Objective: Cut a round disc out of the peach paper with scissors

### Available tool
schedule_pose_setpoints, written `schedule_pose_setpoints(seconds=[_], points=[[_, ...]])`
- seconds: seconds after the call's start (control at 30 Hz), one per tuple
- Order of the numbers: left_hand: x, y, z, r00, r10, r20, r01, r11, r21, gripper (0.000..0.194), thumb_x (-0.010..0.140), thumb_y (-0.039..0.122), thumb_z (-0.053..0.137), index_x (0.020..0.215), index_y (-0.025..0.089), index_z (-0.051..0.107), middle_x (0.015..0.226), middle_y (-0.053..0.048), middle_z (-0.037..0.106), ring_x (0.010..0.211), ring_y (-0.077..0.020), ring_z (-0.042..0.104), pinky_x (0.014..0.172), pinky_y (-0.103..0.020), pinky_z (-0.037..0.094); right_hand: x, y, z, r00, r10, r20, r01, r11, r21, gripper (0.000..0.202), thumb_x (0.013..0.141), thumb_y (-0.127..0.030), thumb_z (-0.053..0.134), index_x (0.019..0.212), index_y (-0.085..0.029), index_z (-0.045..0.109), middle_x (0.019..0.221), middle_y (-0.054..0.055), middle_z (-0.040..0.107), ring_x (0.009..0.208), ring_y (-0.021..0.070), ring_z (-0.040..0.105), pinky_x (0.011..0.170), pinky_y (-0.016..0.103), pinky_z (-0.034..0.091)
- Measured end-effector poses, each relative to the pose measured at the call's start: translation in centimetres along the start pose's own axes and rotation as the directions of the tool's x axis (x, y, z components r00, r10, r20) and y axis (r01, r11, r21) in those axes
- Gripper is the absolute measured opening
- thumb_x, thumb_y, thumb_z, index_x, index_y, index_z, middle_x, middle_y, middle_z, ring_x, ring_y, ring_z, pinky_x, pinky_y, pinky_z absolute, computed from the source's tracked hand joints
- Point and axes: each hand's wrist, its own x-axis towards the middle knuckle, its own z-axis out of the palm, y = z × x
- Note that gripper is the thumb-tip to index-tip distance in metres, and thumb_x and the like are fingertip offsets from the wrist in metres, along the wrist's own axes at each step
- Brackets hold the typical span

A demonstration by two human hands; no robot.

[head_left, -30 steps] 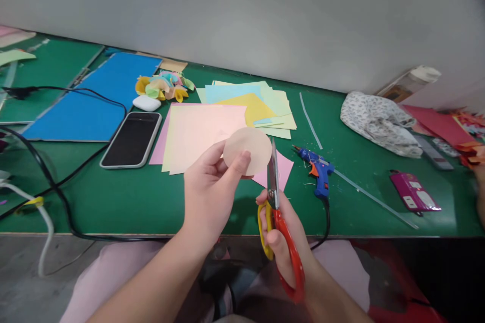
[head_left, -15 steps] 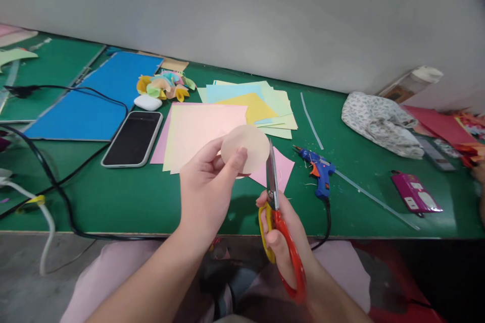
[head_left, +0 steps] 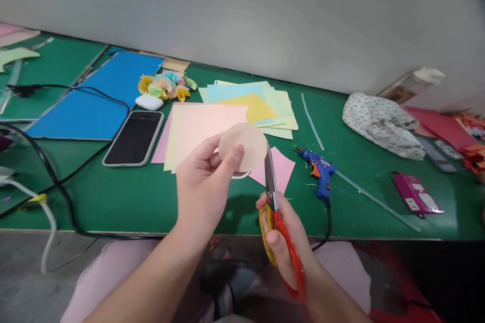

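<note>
Pinching round beige paper disc (head_left: 248,146) in left hand (head_left: 206,176); gripping red-and-yellow-handled metal scissors (head_left: 271,176) in right (head_left: 286,237).

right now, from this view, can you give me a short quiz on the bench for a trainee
1. True or false: the glue gun lies to the right of the scissors.
2. What does the left hand hold?
a) phone
b) paper disc
c) glue stick
3. Fill in: one handle loop of the scissors is yellow, the other is ____.

Key: 1 true; 2 b, the paper disc; 3 red.
</note>
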Motion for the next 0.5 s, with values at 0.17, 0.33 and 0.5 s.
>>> schedule_pose_setpoints(seconds=[0.17,0.33,0.5], points=[[0.3,-0.2,-0.1,1.000,-0.002,-0.010,0.002,1.000,0.004,0.030,0.085,0.044,0.092,0.104,0.022,0.085,0.077,0.003,0.081,0.068,-0.0127,0.075,0.064,-0.019,0.066,0.0,-0.2,0.0,1.000,0.023,0.004,-0.022,0.998,-0.055,0.063,0.096,-0.087,0.053,0.113,-0.026,0.057,0.076,-0.007,0.035,0.056,0.0133,0.032,0.048,0.027,0.028],[0.0,0.4,0.2,0.996,-0.063,0.061,0.063,0.998,0.004,0.033,0.083,0.044,0.092,0.105,0.021,0.083,0.083,0.000,0.082,0.072,-0.0159,0.078,0.062,-0.022,0.066,0.0,0.1,0.1,0.999,0.048,0.004,-0.047,0.997,-0.067,0.065,0.095,-0.088,0.053,0.115,-0.026,0.060,0.082,-0.003,0.046,0.059,0.0149,0.039,0.052,0.029,0.039],[-0.5,1.4,0.7,0.983,-0.150,0.109,0.146,0.988,0.044,0.035,0.075,0.041,0.095,0.100,0.018,0.082,0.089,-0.004,0.083,0.072,-0.0199,0.079,0.060,-0.026,0.067,0.2,0.4,0.0,0.999,0.007,-0.047,-0.011,0.997,-0.080,0.089,0.076,-0.102,0.059,0.125,-0.027,0.069,0.108,0.009,0.066,0.095,0.0299,0.066,0.088,0.044,0.059]])
